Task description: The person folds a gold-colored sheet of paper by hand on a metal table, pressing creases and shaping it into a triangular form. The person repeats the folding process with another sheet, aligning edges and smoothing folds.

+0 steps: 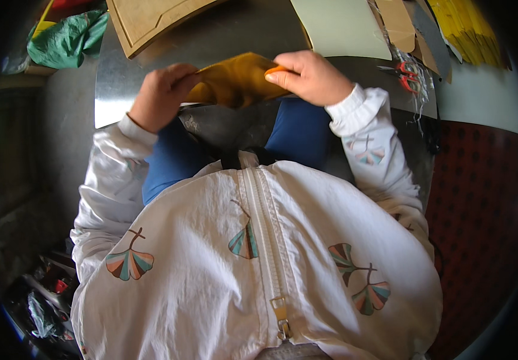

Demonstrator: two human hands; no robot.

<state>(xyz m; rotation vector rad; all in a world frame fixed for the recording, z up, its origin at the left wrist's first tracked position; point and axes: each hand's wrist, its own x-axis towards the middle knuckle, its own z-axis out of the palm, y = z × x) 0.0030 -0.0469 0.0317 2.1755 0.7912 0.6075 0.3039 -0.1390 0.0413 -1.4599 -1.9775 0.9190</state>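
A sheet of amber-brown, flexible material [236, 81] is stretched between my two hands above the near edge of the metal table [159, 63]. My left hand [165, 92] pinches its left end, fingers curled round it. At the right end, my right hand [310, 76] grips the sheet between thumb and fingers. A small orange piece [278, 70] shows at the right thumb; whether it belongs to the sheet I cannot tell. Red-handled scissors [407, 76] lie on the table to the right of my right hand.
A wooden board [150, 22] lies at the table's back left, with a green plastic bag [67, 42] beyond its left side. Pale sheet material [342, 27], cardboard [396, 27], clear plastic strands [421, 101] and a yellow stack [466, 31] occupy the back right.
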